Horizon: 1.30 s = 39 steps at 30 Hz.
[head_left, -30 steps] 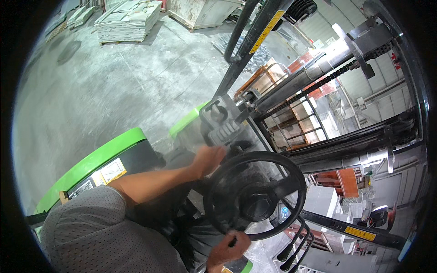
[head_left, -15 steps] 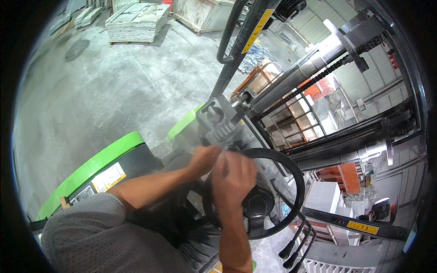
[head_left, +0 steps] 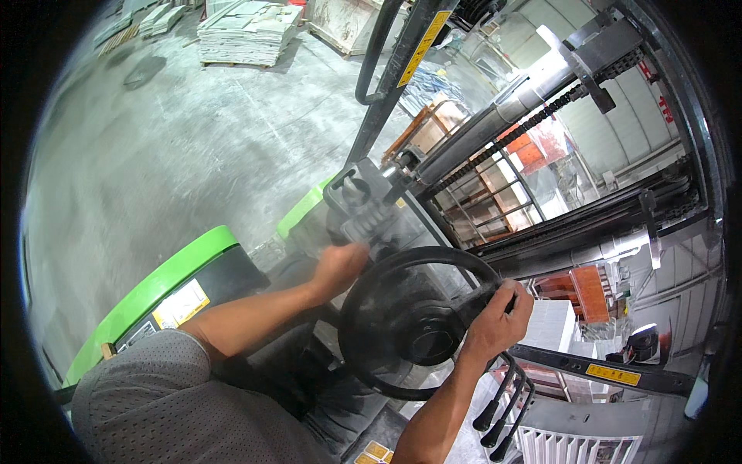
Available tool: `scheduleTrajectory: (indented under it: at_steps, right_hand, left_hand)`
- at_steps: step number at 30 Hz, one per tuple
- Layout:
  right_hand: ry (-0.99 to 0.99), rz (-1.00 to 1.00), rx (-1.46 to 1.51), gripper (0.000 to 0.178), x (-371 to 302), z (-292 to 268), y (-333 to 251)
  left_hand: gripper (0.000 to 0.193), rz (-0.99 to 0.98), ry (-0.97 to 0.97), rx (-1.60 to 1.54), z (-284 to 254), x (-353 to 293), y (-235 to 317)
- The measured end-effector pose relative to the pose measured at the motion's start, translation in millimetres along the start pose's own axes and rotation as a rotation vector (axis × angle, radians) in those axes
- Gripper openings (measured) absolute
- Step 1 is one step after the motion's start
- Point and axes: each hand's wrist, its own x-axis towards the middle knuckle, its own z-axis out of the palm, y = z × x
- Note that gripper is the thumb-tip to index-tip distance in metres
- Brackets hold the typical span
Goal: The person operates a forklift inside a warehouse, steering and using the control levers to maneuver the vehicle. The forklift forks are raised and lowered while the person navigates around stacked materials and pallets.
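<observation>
Steering wheel (head_left: 421,321) is the reference here: black, dead ahead of my lap, rim tilted up and away from me. My right hand (head_left: 498,321) is on the wheel's right side, fingers curled shut around the rim near its upper-right arc. My left hand (head_left: 338,267) sits just off the wheel's upper-left edge, blurred; looks loosely closed, but I can't tell whether it grips the rim or something on the grey dash panel (head_left: 371,209) right behind it. So the right hand has the firm hold and the left is beside the rim at best. Wheel has no long axis as such; the hub (head_left: 429,340) sits between my two forearms. Below the wheel's right side, three black-knobbed levers (head_left: 498,417) stand close under my right wrist, the nearest things to bump. Beyond the wheel, the mast (head_left: 533,100) with its chain runs up and to the right, with stacked goods behind it. Left of the wheel: green body panel (head_left: 162,282), then grey concrete floor (head_left: 154,139), with a pallet of flat sheets (head_left: 247,31) well apart at the far end.
</observation>
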Motion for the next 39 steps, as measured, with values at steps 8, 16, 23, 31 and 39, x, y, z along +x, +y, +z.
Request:
scheduleTrajectory:
  at_steps: [8, 16, 23, 31, 39]
  right_hand:
    - [0.047, 0.081, -0.004, 0.016, -27, -15, 2]
    - [0.104, 0.169, -0.067, 0.02, -90, -83, 20]
    - [0.076, 0.182, -0.023, 0.014, -158, -124, 16]
    - [-0.064, 0.151, -0.03, 0.014, -225, -138, 2]
    - [-0.066, 0.113, 0.037, 0.007, -242, -133, -8]
  left_hand:
    - [0.026, 0.063, -0.025, 0.154, -19, -8, -8]
    - [0.017, -0.014, -0.009, 0.181, -42, -58, 25]
    - [0.026, -0.127, 0.019, 0.243, -57, -79, 43]
    - [0.032, -0.09, 0.073, 0.195, -58, -86, 46]
    - [0.027, -0.191, 0.07, 0.162, -54, -87, 38]
